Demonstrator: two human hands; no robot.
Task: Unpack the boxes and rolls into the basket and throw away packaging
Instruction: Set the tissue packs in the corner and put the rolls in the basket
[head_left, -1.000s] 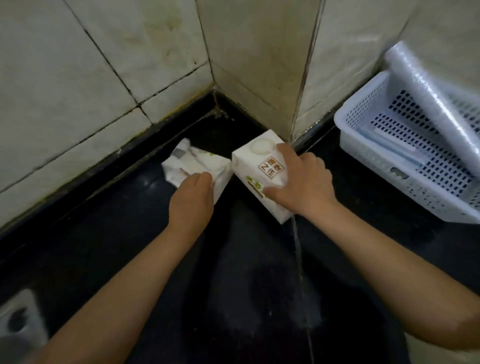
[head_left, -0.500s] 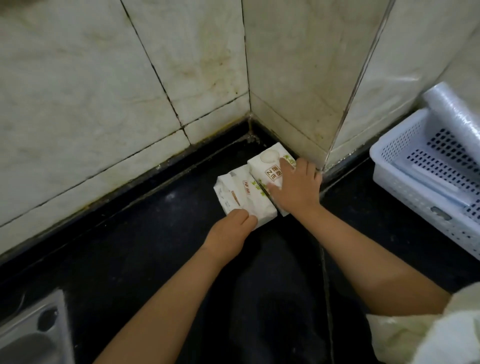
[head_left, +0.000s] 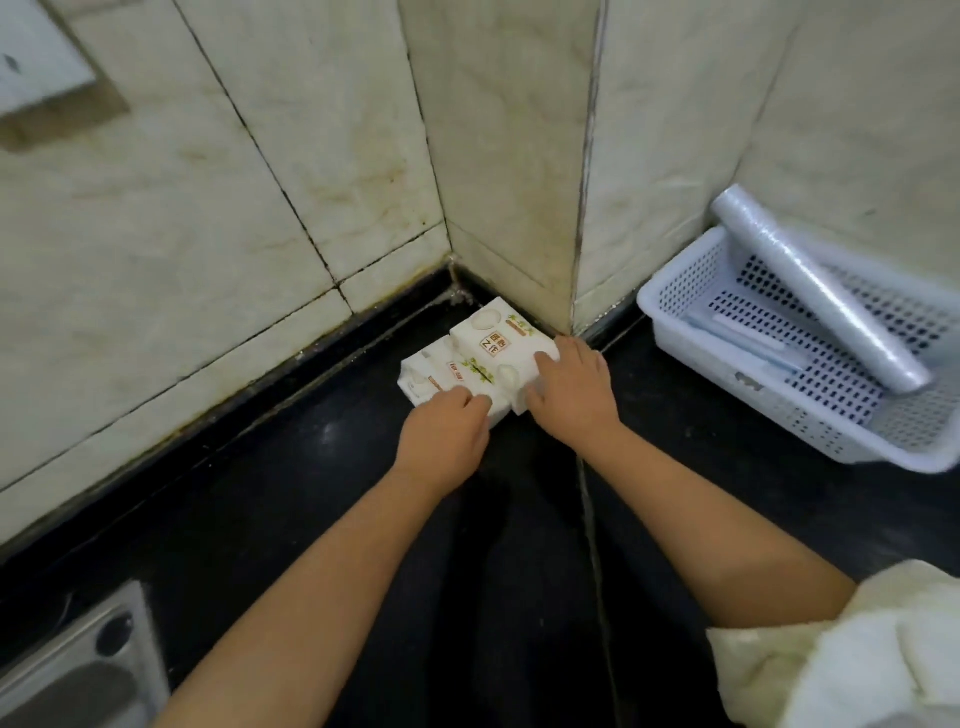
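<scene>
Two white tissue packs lie side by side on the black counter in the wall corner. My left hand (head_left: 447, 436) presses on the near end of the left pack (head_left: 441, 374), fingers curled over it. My right hand (head_left: 571, 389) rests on the right pack (head_left: 493, 338), which carries a brown label and a green leaf print. A white perforated basket (head_left: 670, 322) stands at the right against the wall. A clear plastic-film roll (head_left: 815, 291) leans across the basket, and a flat pale box (head_left: 748, 343) lies on its floor.
Tiled walls form a protruding corner just behind the packs. A metal sink rim with a drain (head_left: 78, 665) shows at the bottom left. A pale cloth or bag (head_left: 857, 649) sits at the bottom right. A wall socket plate (head_left: 36, 62) is at the upper left.
My left hand has pushed the left pack against the right pack, and both now sit tight together in the corner. The camera has pulled back and tilted up.
</scene>
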